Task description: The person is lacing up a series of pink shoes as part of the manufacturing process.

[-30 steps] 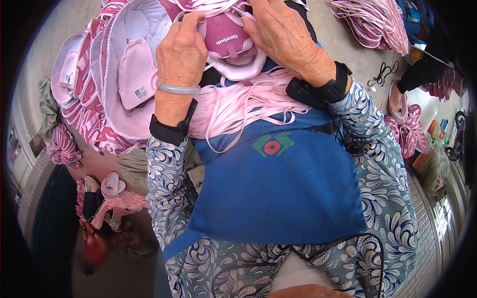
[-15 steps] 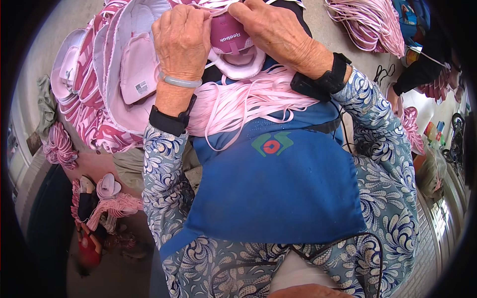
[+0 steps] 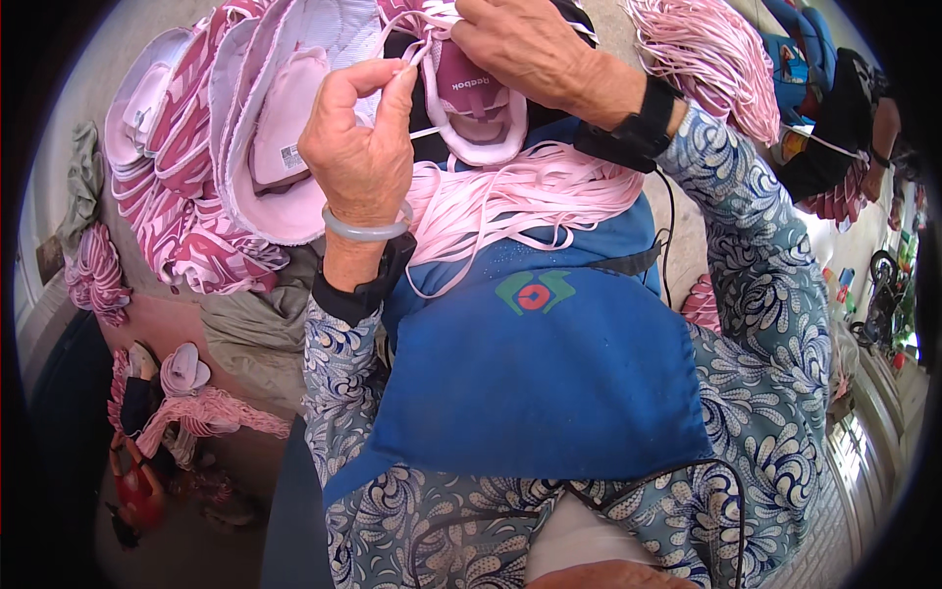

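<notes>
In front of me lies a shoe upper [image 3: 478,126] with a dark pink tongue and a pale pink padded collar. My left hand [image 3: 361,142] pinches a pale pink shoelace [image 3: 420,49] between thumb and forefinger, at the upper's left edge. My right hand [image 3: 540,54] is curled over the tongue's top; its fingertips are near the lace, partly hidden, so what they grip cannot be made out. A loose bunch of pink shoelaces [image 3: 530,191] rests on my lap, over the blue apron [image 3: 540,393].
Pink-and-white shoe uppers [image 3: 201,162] are piled at the left. A thick bundle of pink laces [image 3: 702,59] lies at the upper right. Another person in red [image 3: 139,496] shows at the lower left, near more laces [image 3: 211,410]. A dark-clothed person [image 3: 844,113] is at the right.
My left hand has come off the upper's top edge, moving down, and now holds a lace. My right hand has shifted slightly up and right, uncovering the upper's left side.
</notes>
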A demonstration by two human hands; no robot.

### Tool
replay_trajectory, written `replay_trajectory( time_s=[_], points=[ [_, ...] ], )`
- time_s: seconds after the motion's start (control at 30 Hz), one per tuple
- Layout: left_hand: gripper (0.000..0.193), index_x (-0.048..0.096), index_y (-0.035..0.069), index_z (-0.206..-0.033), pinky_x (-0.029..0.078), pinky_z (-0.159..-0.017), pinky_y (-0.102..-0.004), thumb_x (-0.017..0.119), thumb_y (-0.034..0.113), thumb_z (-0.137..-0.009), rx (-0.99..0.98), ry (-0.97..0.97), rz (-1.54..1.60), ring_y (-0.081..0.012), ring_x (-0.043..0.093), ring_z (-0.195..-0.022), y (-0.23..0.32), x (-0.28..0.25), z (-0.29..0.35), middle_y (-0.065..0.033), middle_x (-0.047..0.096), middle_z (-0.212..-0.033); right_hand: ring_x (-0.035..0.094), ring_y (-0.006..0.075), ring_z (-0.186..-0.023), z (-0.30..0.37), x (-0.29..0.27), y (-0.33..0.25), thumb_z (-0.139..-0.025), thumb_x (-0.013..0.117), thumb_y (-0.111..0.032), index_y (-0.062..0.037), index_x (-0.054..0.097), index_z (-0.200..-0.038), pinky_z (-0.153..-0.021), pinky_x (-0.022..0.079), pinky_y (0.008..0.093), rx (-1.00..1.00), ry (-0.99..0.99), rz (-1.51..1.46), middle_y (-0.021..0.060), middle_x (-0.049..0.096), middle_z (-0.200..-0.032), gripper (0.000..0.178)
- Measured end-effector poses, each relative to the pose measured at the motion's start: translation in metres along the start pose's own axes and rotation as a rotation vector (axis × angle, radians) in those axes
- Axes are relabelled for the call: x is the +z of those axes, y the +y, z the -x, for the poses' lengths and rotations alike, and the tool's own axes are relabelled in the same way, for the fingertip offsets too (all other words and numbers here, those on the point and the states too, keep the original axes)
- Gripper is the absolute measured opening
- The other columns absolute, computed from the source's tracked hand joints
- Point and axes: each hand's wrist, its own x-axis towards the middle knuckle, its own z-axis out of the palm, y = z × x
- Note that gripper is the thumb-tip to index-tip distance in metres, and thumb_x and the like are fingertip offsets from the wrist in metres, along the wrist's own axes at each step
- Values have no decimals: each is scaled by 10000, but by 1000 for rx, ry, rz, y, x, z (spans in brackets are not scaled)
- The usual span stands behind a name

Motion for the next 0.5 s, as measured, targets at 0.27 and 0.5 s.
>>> replay_trajectory(
  time_s=[0.27, 0.5],
  points=[
    [128, 607, -7, -858, 496, -668, -274, 686, -3, -758, 219, -111, 333, -203, 624, -744, 83, -8, 8, -112, 646, -822, 554, 82, -722, -2, -71, -12, -910, 536, -168, -22, 615, -916, -638, 444, 240, 682, 255, -1708, 31, 581, -750, 166],
    [167, 588, -22, -910, 493, -749, -273, 640, 122, -845, -248, -446, 579, -196, 630, -760, 79, -12, 25, -119, 644, -858, 353, 37, -553, 16, -73, -19, -940, 488, -220, -47, 508, -812, -470, 282, 180, 885, -128, -2075, -34, 414, -640, 217]
  ],
)
